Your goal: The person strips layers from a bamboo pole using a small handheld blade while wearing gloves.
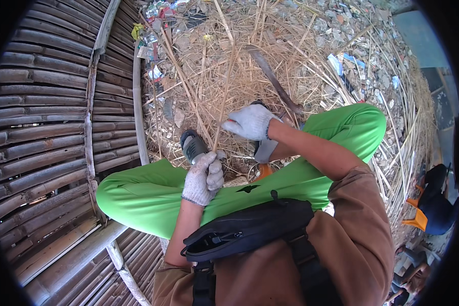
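Note:
My left hand (205, 178), in a whitish work glove, is closed around the lower end of a long, thin tan strip (226, 92), which looks like split bamboo. From there the strip rises away from me over the littered ground. My right hand (250, 122), gloved too, pinches the same strip a little farther up. A small orange-red spot shows at its fingers; what it is I cannot make out. Beyond the right hand lies a long, dark, curved blade-like piece (273, 79), on the straw.
A bamboo-slat wall or platform (46, 122) runs along the left. Loose straw and strips (199, 66) cover the ground between my sandalled feet. Rubble and scraps (336, 30) lie far right. A black bag (250, 229) crosses my lap. An orange-legged chair (418, 217) stands right.

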The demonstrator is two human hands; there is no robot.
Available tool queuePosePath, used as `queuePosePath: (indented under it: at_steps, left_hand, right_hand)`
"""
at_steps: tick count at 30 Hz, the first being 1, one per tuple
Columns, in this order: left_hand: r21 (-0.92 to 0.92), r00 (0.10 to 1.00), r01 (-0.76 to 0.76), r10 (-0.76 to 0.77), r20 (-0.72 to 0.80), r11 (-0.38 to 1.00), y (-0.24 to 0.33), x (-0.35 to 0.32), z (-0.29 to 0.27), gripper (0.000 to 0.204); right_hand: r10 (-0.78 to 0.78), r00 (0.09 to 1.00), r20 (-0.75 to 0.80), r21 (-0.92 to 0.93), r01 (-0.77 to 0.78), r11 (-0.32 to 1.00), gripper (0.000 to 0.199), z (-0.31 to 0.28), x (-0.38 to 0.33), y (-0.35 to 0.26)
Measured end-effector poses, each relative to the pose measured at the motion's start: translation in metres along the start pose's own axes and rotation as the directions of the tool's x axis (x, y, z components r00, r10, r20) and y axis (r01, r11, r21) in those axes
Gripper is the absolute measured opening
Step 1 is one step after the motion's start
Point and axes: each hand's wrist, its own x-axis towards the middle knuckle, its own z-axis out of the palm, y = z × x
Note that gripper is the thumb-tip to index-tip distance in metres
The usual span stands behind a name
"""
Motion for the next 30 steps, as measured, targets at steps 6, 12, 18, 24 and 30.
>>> queuePosePath:
  at_steps: [6, 12, 18, 24, 30]
  left_hand:
    - [0.033, 1.000, -0.016, 0.017, -0.023, 0.999, -0.002, -0.001, 0.000, 0.032]
    - [0.043, 0.999, -0.012, 0.014, -0.051, 0.999, 0.000, -0.001, -0.001, 0.031]
    - [0.077, 0.997, -0.015, 0.021, -0.078, 0.997, -0.002, 0.001, -0.002, 0.031]
    - [0.100, 0.995, -0.019, 0.028, -0.094, 0.995, -0.002, 0.000, 0.003, 0.031]
    - [0.112, 0.996, -0.030, 0.038, -0.078, 0.993, -0.002, 0.001, 0.003, 0.030]
  right_hand:
    - [0.116, 0.991, -0.073, -0.026, -0.118, 0.993, 0.068, -0.013, 0.037, 0.057]
    - [0.028, 0.999, -0.031, -0.011, -0.028, 1.000, 0.066, -0.007, 0.021, 0.027]
    - [-0.079, 0.996, 0.036, -0.009, 0.079, 0.997, 0.065, -0.001, -0.008, -0.007]
    - [0.023, 0.999, -0.049, -0.063, -0.027, 0.998, 0.067, -0.007, 0.031, 0.033]
    - [0.112, 0.991, -0.076, -0.038, -0.115, 0.993, 0.066, -0.017, 0.053, 0.052]
